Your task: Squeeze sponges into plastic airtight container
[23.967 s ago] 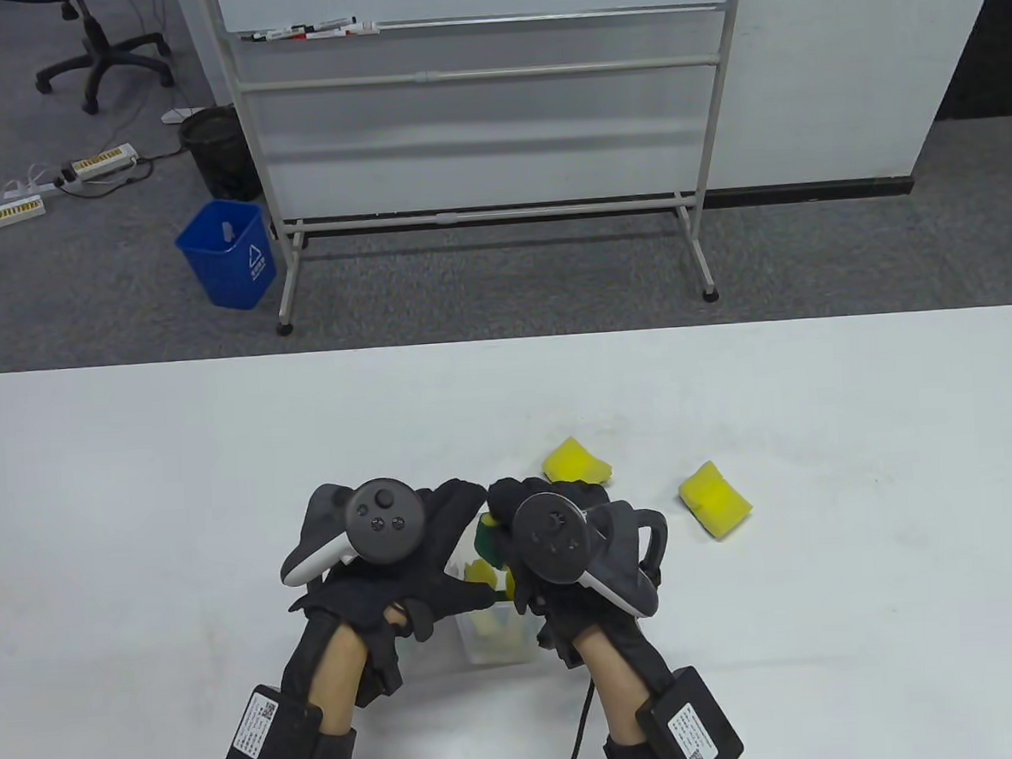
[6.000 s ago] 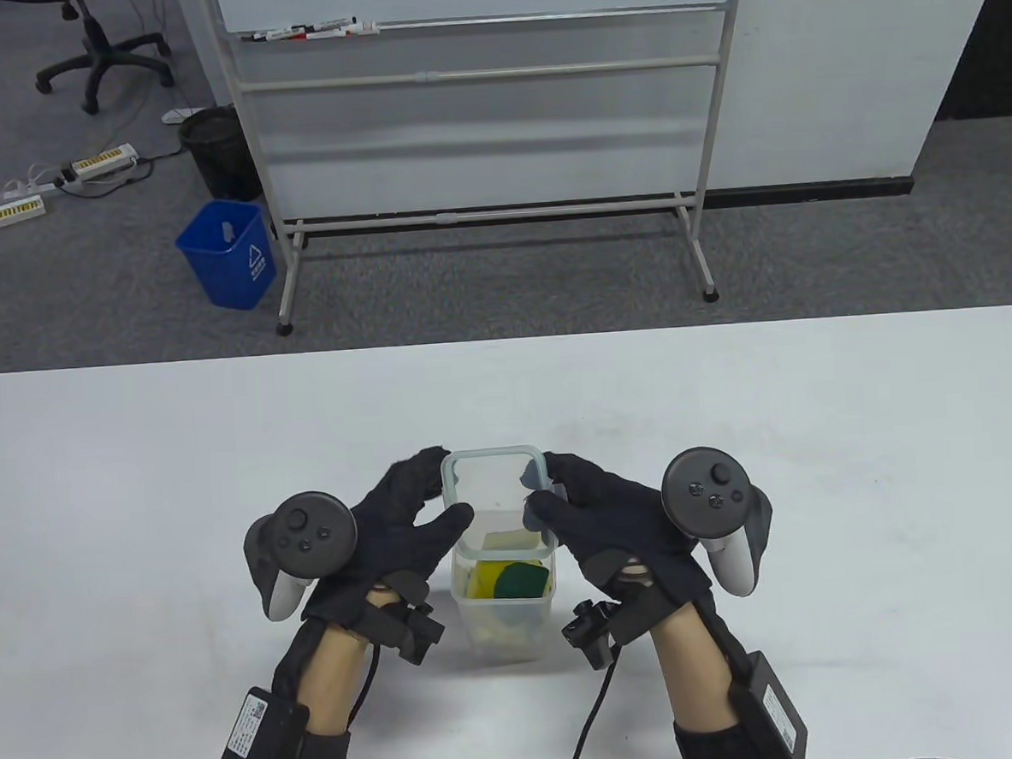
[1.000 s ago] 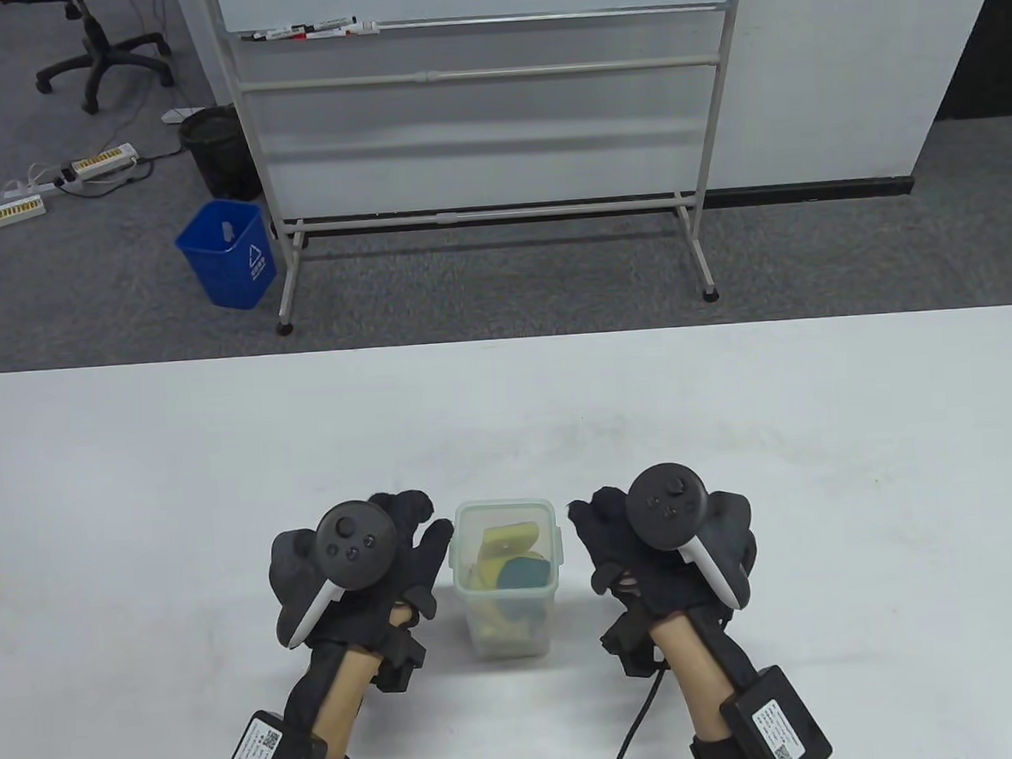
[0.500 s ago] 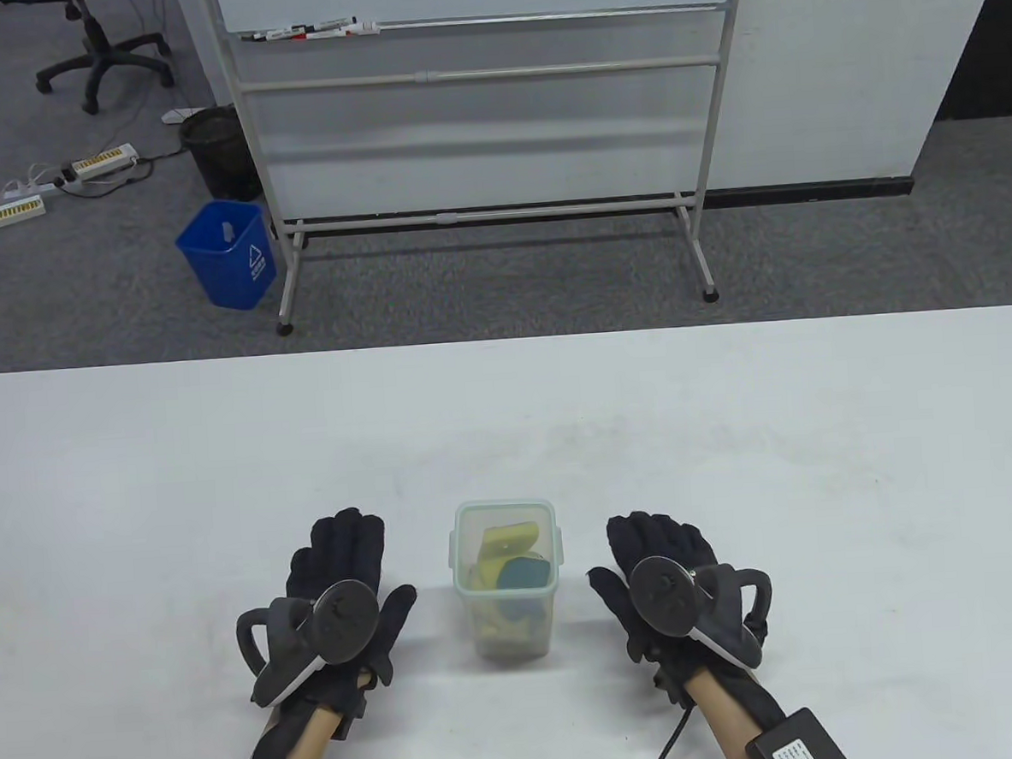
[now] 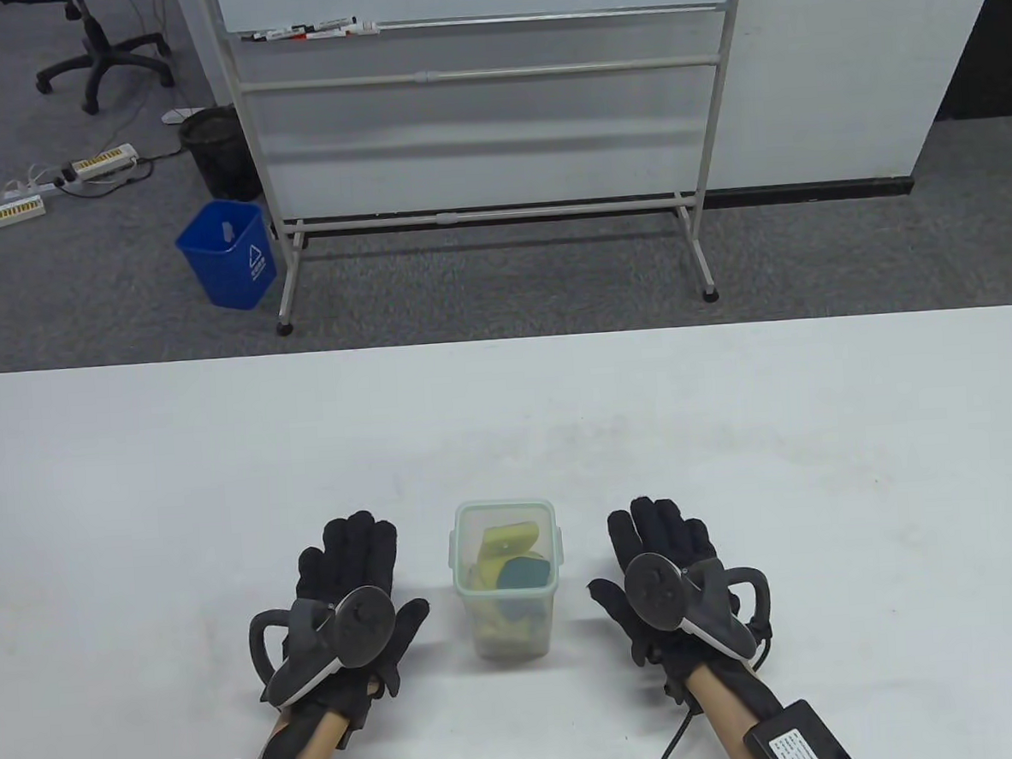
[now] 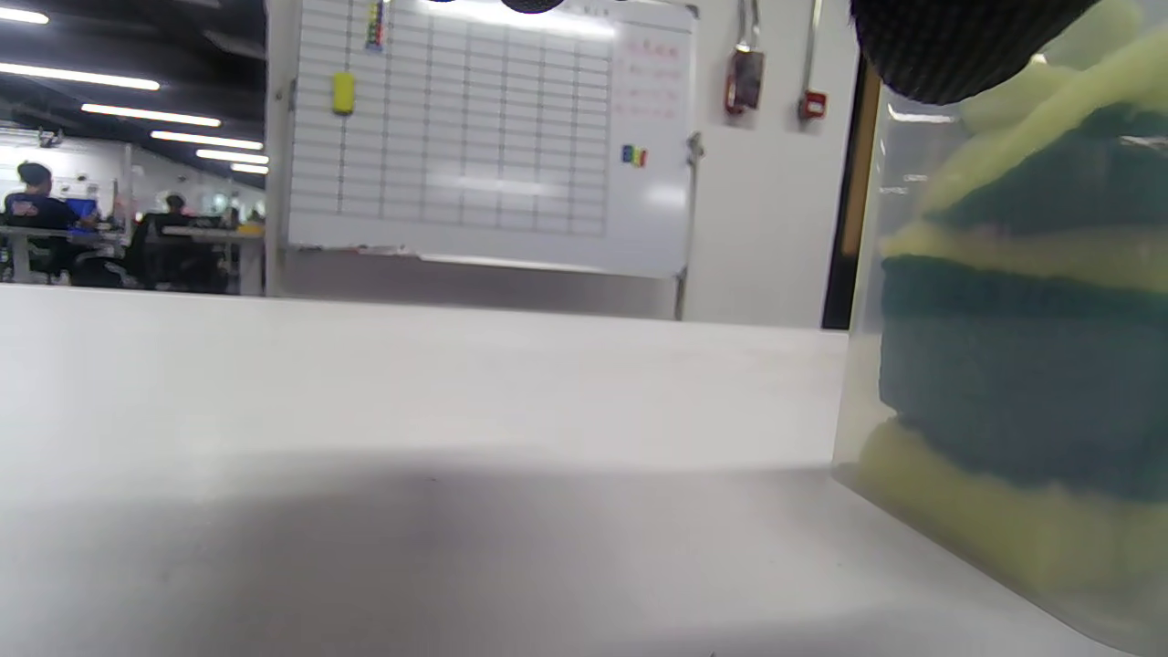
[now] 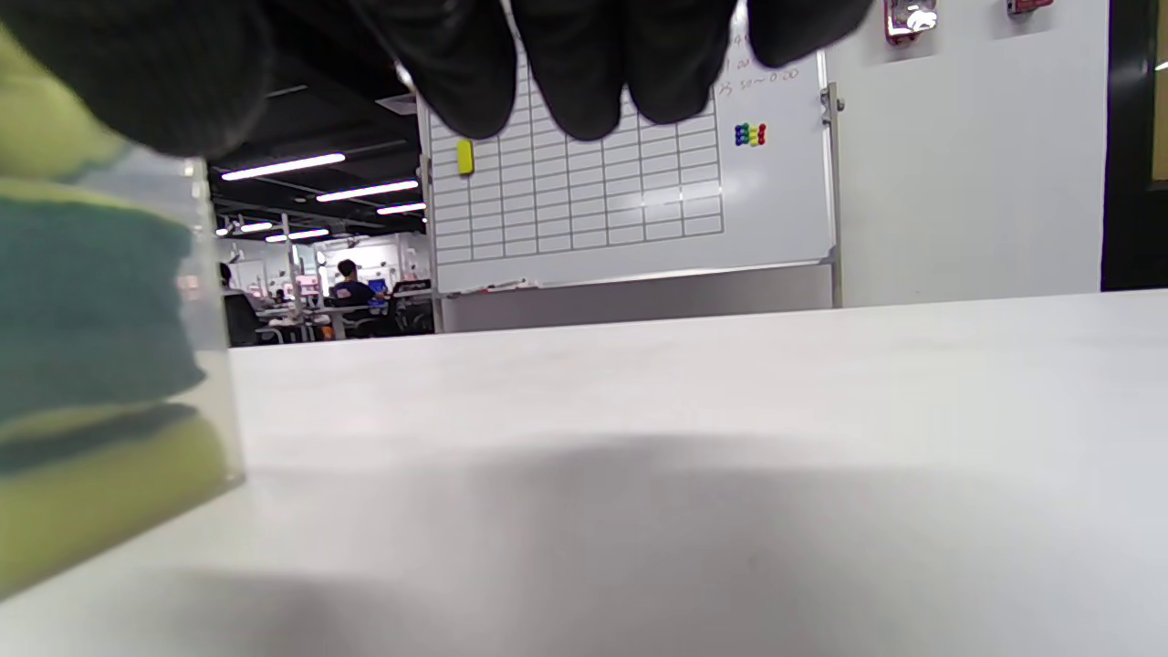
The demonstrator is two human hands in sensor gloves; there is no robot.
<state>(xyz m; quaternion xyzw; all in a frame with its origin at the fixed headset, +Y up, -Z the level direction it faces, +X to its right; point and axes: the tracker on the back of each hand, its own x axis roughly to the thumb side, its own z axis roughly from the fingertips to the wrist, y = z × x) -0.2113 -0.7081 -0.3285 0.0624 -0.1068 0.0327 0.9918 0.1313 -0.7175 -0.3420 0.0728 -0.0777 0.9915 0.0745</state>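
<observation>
So the left hand (image 5: 347, 591) is lying spread flat on the white tabletop (image 5: 137, 505), holding nothing. The clear plastic airtight container (image 5: 507, 578) is sitting between both hands, lidded, yellow-and-green sponges (image 5: 508, 559) packed inside. The right hand (image 5: 668, 571) is resting flat too. Looks done.

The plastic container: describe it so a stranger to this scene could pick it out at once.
On the white table, look near the front edge, midway between the two gloved hands lying flat, left hand and right hand. There stands the plastic container, touched by neither. It is the only clear tub, lidded, packed with yellow and green sponges.
</observation>
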